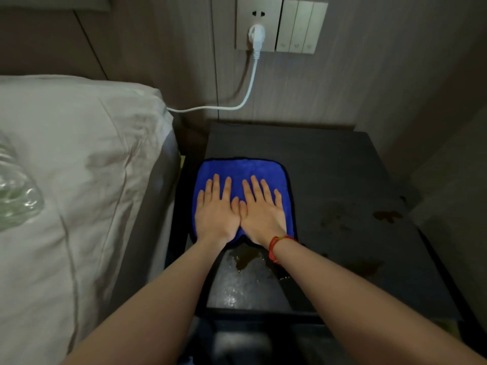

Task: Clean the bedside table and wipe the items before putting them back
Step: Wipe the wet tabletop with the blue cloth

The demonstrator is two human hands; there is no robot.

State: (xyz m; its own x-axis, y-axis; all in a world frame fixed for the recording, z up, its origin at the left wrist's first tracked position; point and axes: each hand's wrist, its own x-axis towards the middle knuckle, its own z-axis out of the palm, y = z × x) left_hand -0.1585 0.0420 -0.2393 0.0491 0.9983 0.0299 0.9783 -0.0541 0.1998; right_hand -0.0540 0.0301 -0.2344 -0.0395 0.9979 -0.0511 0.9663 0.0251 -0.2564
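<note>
A blue cloth (241, 169) lies spread flat on the dark bedside table (329, 175), at the centre of the frame, toward the table's left edge. Both hands press down on it side by side: the left hand (217, 212) on the cloth's left half, the right hand (262, 210) on its right half, fingers straight and slightly spread, thumbs touching in the middle, nothing gripped. A red string bracelet (276, 245) circles the right wrist.

Just below the cloth, between the forearms, the tabletop shows a wet patch with a brownish spill (245, 259). More brownish stains (387, 216) mark the right side of the table, well apart from the cloth.

In the left of the frame sits a bed with white bedding (79, 167), and a crumpled clear plastic item (15, 191) lies on it at the far left edge. In the upper centre, a wall socket (259, 23) holds a white plug (255, 35), whose cable (247, 93) droops down and runs left behind the bed. Light switches (301, 26) stand just beside the socket, to its right
</note>
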